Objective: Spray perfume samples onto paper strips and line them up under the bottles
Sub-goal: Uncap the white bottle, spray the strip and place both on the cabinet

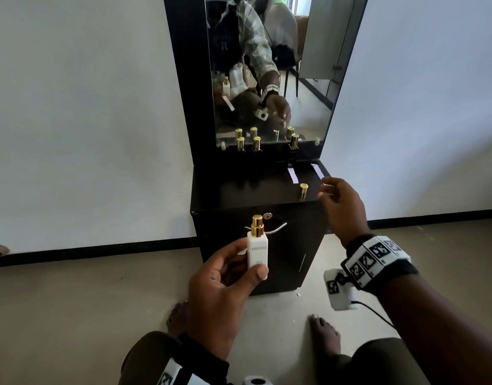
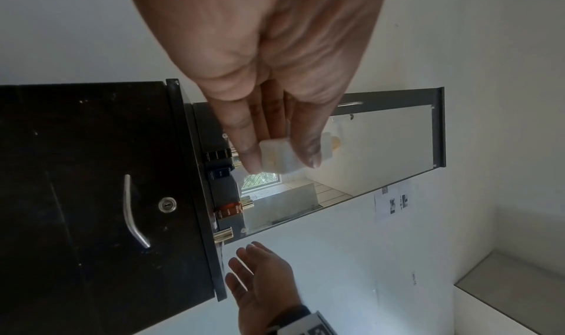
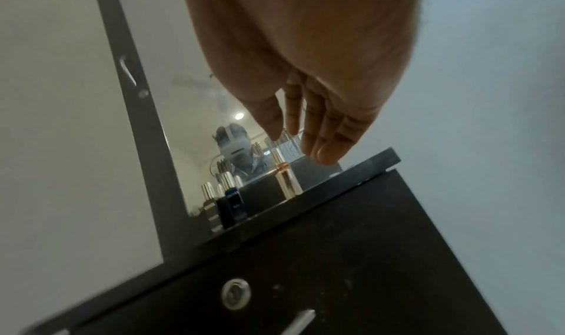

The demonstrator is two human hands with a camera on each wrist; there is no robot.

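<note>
The left hand (image 1: 225, 282) grips an uncapped white square perfume bottle (image 1: 257, 252) with a gold sprayer, its label only partly legible as "clensta", before the dark tabletop (image 1: 253, 190). The right hand (image 1: 340, 201) hovers loosely spread, empty, near two white paper strips (image 1: 293, 175).

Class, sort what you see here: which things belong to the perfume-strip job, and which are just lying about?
Job:
white bottle, gripped by left hand
gold cap
paper strips
dark bottles
right hand, empty

Lying about:
mirror
cabinet handle
keyhole
</note>
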